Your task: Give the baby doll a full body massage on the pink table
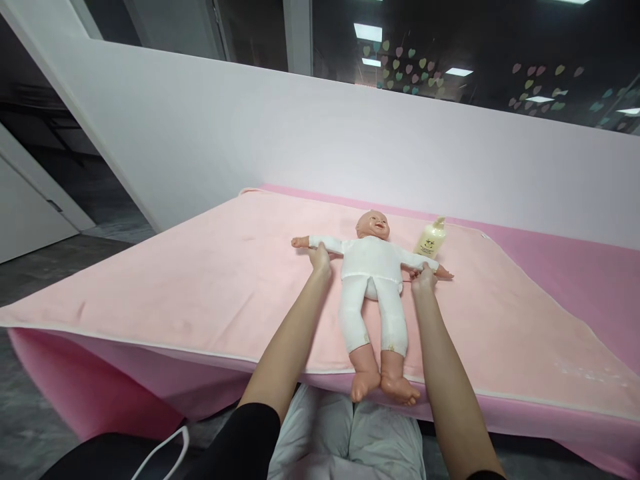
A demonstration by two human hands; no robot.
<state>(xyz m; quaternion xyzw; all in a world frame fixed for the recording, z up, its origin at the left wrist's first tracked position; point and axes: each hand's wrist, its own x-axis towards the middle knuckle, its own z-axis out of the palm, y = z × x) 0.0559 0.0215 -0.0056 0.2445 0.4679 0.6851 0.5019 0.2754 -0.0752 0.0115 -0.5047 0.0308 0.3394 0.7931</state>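
On its back on a pink blanket [215, 267] lies a baby doll [374, 259] with a white cloth body and bare plastic head, hands and feet. Its arms are spread to both sides, and its feet reach over the front edge. My left hand [320, 259] is closed around the doll's arm at the left, near the wrist. The doll's other arm is gripped by my right hand [425, 277], the thumb on top and the fingers partly hidden under it. Just behind that arm rests a pale yellow pump bottle [431, 239].
Beneath the blanket, a darker pink cover [585, 273] shows at the right and hangs down in front. A white wall [390, 147] rises behind, topped by dark glass with heart stickers. A white cable [165, 450] loops at the lower left.
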